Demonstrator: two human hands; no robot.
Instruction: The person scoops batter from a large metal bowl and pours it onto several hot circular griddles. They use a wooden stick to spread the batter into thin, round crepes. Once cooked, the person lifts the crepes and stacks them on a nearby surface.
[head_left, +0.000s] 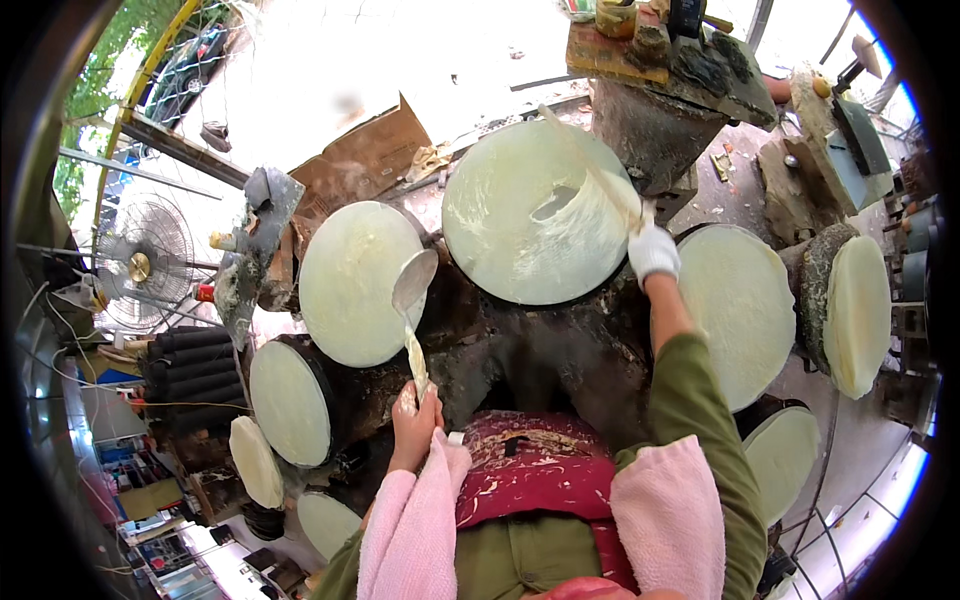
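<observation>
My bare left hand (417, 420) is closed on the batter-coated handle of a ladle (414, 279), whose bowl hangs over the right edge of a round griddle coated with pale batter (352, 292). My right hand (654, 251), in a white glove, grips a long flat wooden spreader (600, 176) near its lower end. That tool lies across the right side of the large central griddle (502, 217), where pale batter lies in a thin, uneven layer with a dark gap in it. Another coated griddle (735, 307) is just right of my gloved hand.
More batter-coated griddles (291, 405) stand at left and lower right. Stacked round sheets lie at far left (256, 461) and far right (859, 319). A cluttered stand (652, 82) rises behind, at upper right. A cardboard box (367, 161), a fan (140, 266) and dark briquettes (196, 367) are leftward.
</observation>
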